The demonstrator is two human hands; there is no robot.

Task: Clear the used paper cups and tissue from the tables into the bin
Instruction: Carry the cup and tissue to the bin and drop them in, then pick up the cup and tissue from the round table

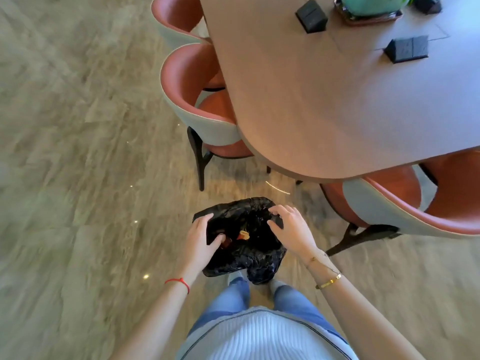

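A small bin (241,258) lined with a black plastic bag stands on the floor just ahead of my feet. My left hand (201,242) grips its left rim, thumb inside the opening. My right hand (289,228) grips the right rim with fingers curled over the bag's edge. Inside the bin a small orange and tan scrap (243,235) shows against the dark liner. No paper cups or tissue are visible on the table (324,105).
The long brown table fills the upper right, with black boxes (311,16) and a green pot on a tray (368,11). Red chairs (205,100) line its left side and another red chair (415,203) stands at the right. Open marble floor spreads to the left.
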